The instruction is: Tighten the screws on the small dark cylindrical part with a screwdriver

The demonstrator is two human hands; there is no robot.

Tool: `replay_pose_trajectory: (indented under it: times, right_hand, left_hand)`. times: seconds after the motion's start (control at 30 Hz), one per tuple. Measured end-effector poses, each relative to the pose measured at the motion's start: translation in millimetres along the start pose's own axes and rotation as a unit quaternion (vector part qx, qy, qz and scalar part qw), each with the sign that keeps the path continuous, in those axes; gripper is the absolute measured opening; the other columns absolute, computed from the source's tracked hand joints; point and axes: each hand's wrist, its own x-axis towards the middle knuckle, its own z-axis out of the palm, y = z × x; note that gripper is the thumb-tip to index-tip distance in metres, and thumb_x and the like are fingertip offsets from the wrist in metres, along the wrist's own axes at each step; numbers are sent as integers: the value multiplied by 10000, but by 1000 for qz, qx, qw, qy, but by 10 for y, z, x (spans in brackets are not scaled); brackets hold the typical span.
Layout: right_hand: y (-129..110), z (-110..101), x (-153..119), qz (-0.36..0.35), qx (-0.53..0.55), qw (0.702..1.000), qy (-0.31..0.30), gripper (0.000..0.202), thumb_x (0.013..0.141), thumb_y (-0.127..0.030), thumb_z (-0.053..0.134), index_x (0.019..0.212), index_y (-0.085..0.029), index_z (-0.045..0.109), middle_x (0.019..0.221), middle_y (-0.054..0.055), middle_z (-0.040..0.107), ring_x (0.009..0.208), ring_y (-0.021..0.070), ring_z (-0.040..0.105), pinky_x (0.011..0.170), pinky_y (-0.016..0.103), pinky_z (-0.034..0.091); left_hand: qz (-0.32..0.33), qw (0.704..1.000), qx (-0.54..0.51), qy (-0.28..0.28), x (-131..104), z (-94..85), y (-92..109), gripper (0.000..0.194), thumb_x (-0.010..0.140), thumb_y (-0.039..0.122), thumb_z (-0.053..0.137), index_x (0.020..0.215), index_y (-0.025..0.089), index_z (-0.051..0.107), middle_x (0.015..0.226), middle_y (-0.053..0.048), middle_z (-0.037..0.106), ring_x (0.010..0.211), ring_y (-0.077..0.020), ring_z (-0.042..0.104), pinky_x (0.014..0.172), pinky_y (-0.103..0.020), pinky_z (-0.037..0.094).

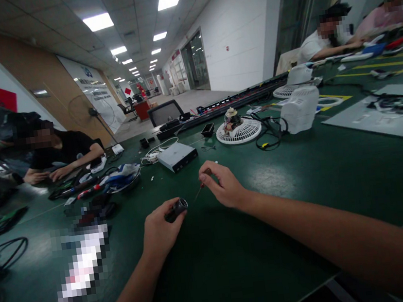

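Bearings: clock face centred between the two hands, 12 straight ahead.
Left hand: left hand [161, 227] has its fingers curled around a short black cylinder [175, 210], ringed end toward 2 o'clock; whether it is hollow, cannot tell.
Right hand: right hand [222, 183] pinches a thin metal-shafted tool with a reddish-brown handle [202, 185] between thumb and fingers; shaft slants down to 7 o'clock, tip just beside the cylinder's ringed end, with a gap.
Surface: both hands above a dark green smooth tabletop [338, 163].
Tray: small black rectangular open tray [208, 130] near 12:30; contents too dark to tell.
Metal box: silver-topped flat box with a black front [178, 157] at 12; closed, inside hidden.
Round shell: white slotted plastic shell [240, 136] at 1:30, exposed mechanism [232, 119] standing on it.
Housing: upright white plastic housing [300, 110] at 2, black cable [275, 137] looped beside it; interior hidden.
Bundle: blue-and-white crumpled bundle [122, 176] at 10; contents cannot be told.
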Motion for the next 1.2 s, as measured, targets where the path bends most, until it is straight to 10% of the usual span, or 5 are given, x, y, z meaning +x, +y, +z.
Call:
replay_pose_trajectory:
  times: [0.1,0.2,0.47,0.83,1.2]
  right_hand:
    - [23,-78,53,-55,-58,996,44,170,990,-259,400,918,-189,537,906,68,604,824,173,571,778,327,464]
    - [70,-179,144,-63,-176,982,-44,169,964,-187,406,965,-172,574,933,91,628,880,195,578,807,344,463]
    - [260,-332,174,191,-357,858,-316,421,586,-589,810,543,-199,658,518,46,576,507,187,561,517,317,443]
    - [50,-51,96,45,-154,958,-240,146,839,-201,680,955,-218,767,939,63,711,853,188,649,783,324,497]
    - [-92,56,18,-7,-79,965,-249,121,828,-124,699,923,-185,745,891,41,713,864,164,637,788,289,473]
  left_hand:
    - [-10,1000,0,-12,-3,-10,3,356,786,307,709,1140,280,674,1011,-6,754,874,-217,711,798,-373,584]
    - [-16,1000,-7,-23,-5,-24,21,361,788,314,704,1145,274,673,1018,-8,754,894,-216,713,814,-370,587]
    - [8,1000,-9,-13,-2,-17,-1,360,779,306,712,1136,269,679,1005,-21,759,856,-232,725,779,-395,604]
    - [12,1000,-13,-25,-9,-16,29,349,771,285,721,1117,256,683,1002,-15,755,856,-214,718,786,-369,591]
    - [90,995,-25,-33,-53,-60,101,352,789,317,718,1134,259,677,1020,-33,748,902,-225,701,815,-380,572]
